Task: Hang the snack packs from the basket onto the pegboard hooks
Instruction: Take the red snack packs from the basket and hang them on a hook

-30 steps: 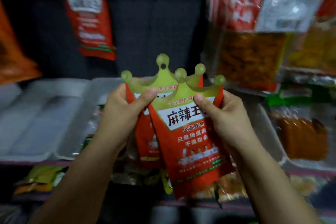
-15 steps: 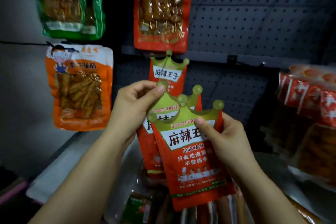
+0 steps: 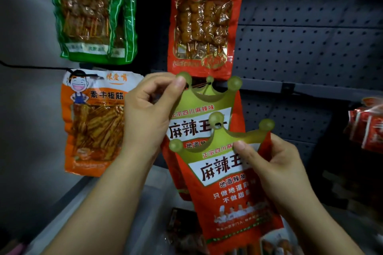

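Three foil packs already hang on the dark perforated pegboard [image 3: 310,33]: a green pack of brown skewers [image 3: 93,12] at its upper left edge, an orange pack with a laughing cartoon face [image 3: 93,122] below it, and a red pack of skewered balls [image 3: 205,20] in the middle.

The left hand [image 3: 149,114] pinches the top left point of a red, crown-topped snack pack [image 3: 205,109], held up just under the red skewer pack; I cannot tell whether its centre hole is on a hook yet.

The right hand [image 3: 275,163] grips a second, identical crown-topped pack [image 3: 230,188] lower down, thumb pressed on its green crown, overlapping the first.

Below, blurred packs lie in a pale plastic basket [image 3: 145,203], so I judge the job well under way with two packs in hand and more waiting.
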### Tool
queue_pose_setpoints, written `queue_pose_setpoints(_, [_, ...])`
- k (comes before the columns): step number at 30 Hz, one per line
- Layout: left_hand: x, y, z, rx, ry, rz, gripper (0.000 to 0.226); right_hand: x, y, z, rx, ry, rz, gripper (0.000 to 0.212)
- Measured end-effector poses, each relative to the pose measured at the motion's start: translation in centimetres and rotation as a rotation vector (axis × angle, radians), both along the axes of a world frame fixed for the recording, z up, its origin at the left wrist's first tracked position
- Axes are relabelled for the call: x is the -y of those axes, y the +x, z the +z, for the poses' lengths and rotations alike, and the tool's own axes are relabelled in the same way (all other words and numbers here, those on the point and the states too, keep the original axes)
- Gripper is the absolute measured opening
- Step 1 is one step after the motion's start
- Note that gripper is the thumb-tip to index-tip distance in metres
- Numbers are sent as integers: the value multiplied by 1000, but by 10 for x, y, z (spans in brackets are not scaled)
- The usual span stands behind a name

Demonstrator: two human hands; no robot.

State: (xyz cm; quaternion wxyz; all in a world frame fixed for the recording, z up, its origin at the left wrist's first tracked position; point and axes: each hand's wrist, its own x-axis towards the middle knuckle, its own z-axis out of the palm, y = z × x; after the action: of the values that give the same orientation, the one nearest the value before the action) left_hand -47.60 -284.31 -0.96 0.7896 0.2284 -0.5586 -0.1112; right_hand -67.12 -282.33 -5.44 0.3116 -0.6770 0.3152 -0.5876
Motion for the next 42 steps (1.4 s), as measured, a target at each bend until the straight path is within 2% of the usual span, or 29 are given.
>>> queue_pose_setpoints(6, [-4, 2, 13, 1, 98, -96, 15, 2, 3, 3, 22, 19, -10, 18])
queue_pose_setpoints(11, [3, 7, 11, -56, 319, -381, 18, 4, 5, -1, 16, 81, -13, 18])
queue_pose_setpoints(13, [9, 8, 7, -44, 369, -415, 20, 5, 5, -3, 13, 110, -26, 22])
queue_pose_setpoints(16, [20, 9, 4, -21, 373, -401, 25, 8, 5, -4, 24, 136, -58, 16])
queue_pose_setpoints(20, [35, 13, -4, -69, 348, -361, 12, 16, 8, -6, 58, 165, -114, 11])
queue_pose_setpoints(23, [49, 17, -20, -121, 440, -367, 29, 27, 12, -7, 91, 193, -168, 11])
queue_pose_setpoints(32, [99, 10, -60, 94, 727, -314, 11, 86, 26, -11, 233, 306, -283, 12])
queue_pose_setpoints(42, [153, 4, -56, 80, 706, -216, 9, 146, 30, -16, 220, 325, -408, 15])
